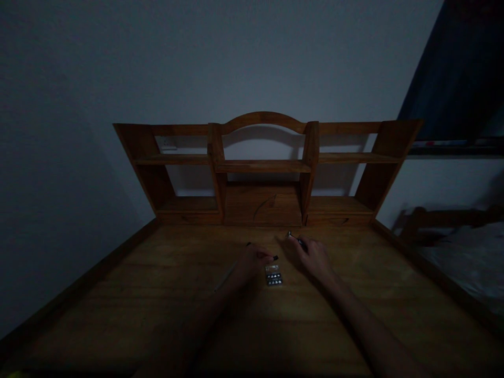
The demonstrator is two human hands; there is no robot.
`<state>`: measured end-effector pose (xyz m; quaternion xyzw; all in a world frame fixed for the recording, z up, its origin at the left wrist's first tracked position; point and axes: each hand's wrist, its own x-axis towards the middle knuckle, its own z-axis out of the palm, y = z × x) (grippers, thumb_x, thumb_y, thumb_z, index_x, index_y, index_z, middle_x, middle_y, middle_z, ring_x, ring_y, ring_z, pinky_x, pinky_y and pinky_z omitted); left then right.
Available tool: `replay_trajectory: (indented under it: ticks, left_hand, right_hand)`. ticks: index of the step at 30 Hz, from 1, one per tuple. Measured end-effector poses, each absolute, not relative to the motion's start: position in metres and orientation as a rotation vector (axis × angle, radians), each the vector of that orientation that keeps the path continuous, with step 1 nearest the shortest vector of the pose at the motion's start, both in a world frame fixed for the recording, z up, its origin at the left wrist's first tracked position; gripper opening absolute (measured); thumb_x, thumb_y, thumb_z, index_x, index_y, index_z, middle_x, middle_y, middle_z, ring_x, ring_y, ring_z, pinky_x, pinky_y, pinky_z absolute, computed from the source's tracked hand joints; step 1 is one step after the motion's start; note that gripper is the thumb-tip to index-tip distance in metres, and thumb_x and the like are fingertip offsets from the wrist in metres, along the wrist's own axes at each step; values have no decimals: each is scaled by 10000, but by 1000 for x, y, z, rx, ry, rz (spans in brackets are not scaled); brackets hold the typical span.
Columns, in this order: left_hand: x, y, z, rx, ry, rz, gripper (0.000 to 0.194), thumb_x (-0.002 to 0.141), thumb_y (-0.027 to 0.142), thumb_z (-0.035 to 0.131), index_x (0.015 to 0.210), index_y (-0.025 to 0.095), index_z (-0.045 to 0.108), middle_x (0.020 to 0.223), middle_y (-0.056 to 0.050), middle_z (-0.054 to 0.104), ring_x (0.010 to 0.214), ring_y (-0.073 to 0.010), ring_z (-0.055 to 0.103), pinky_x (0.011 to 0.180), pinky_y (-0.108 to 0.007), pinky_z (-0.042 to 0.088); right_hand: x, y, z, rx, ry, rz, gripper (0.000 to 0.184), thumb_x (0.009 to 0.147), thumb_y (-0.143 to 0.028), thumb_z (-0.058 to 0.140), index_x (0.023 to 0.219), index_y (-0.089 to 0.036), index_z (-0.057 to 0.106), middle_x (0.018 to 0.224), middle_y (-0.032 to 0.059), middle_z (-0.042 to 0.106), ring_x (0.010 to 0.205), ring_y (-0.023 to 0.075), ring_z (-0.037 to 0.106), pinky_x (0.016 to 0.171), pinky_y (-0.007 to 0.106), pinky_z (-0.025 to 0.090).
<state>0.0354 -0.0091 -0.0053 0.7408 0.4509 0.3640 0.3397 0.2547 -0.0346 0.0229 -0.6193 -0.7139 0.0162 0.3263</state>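
Note:
My left hand (pixel 254 258) is closed over the desk, pinching a small black piece (pixel 275 258) between thumb and fingertips. My right hand (pixel 314 255) is wrapped round a small hand tool (pixel 290 234) with a shiny metal head and a dark handle; its exact kind is hard to make out in the dim light. Just below the left fingertips lies a small open case (pixel 274 279) with a clear lid and rows of shiny little pieces. A thin pale rod (pixel 225 276) lies beside my left forearm, partly hidden by it.
The wooden desk (pixel 157 294) has raised side edges. At its back stands a wooden shelf unit (pixel 263 166) with small drawers at the bottom left and right. Beyond the right edge are pale bedding (pixel 468 257) and a dark window (pixel 460 79).

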Motion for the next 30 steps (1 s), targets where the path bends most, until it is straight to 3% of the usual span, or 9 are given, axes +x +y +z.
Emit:
replay_trajectory:
  ticks: [19,30]
  left_hand:
    - [38,-17,-7,2184,1222,853,168,773,291,601,787,175,720,775,-49,721,708,-183,642,672,-284,471]
    - [37,-17,-5,2143,1238,807,168,733,280,615,772,168,735,785,-60,737,712,-185,656,659,-265,481]
  right_hand:
    - [253,-36,21,-1573,-1873,95,503,945,-551,327,899,-196,680,787,89,707,744,221,663,639,259,419]
    - [253,-34,20,-1577,-1897,84,494,949,-553,330,889,-202,673,786,80,710,756,219,673,647,260,415]
